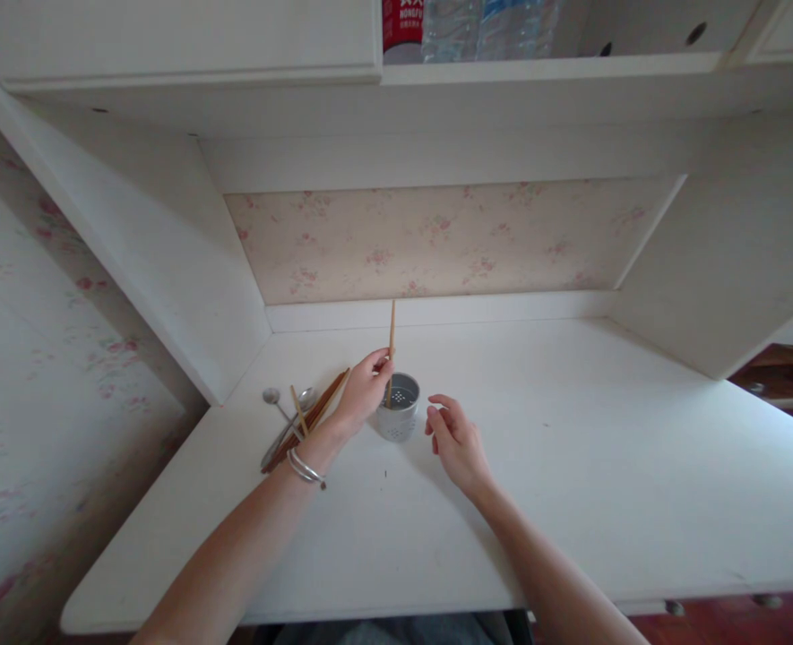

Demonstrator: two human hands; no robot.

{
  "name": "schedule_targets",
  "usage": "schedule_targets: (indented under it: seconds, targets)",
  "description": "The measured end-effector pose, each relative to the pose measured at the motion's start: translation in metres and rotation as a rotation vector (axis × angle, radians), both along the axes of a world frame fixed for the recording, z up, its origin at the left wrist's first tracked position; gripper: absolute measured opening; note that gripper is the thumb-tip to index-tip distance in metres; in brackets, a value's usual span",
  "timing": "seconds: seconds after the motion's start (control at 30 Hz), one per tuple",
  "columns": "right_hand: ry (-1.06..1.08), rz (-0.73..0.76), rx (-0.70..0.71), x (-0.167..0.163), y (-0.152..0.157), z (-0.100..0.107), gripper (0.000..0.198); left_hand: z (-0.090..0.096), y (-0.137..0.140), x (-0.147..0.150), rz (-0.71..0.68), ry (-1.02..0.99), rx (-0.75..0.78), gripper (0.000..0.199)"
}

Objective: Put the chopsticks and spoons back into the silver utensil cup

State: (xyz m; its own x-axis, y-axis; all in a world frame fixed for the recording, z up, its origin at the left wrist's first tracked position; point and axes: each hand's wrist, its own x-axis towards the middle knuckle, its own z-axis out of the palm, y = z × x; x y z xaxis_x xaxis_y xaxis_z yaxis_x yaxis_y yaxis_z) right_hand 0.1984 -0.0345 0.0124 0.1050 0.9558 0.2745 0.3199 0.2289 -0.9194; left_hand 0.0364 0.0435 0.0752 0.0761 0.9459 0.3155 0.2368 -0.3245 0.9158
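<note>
My left hand is closed around a light wooden chopstick, held upright with its lower end inside a grey perforated utensil holder. That holder stands on the white desk, with holes showing in its bottom and side. Just right of it, my right hand hovers with fingers bent and apart, holding nothing. Left of my left wrist lies a pile of brown chopsticks, light chopsticks and metal spoons. My left forearm hides part of this pile.
The white desk has side panels left and right. Overhead, a shelf holds plastic bottles and a red package. Floral wallpaper covers the back. Drawer knobs show below the front edge.
</note>
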Motion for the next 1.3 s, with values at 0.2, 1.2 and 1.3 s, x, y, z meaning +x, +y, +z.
schedule_targets:
  seconds: [0.2,1.2,1.3]
  targets:
    - [0.000,0.004,-0.009,0.001,-0.001,0.001,0.033,0.003,0.004,0.002,0.007,-0.031,0.024,0.027]
    - [-0.037,0.052,-0.028,-0.001,-0.003,0.003,0.033,-0.010,0.006,-0.010,-0.086,0.026,-0.165,0.029]
    - [-0.045,0.062,-0.019,-0.001,-0.003,0.002,0.033,-0.011,0.007,-0.011,-0.100,0.018,-0.165,0.028]
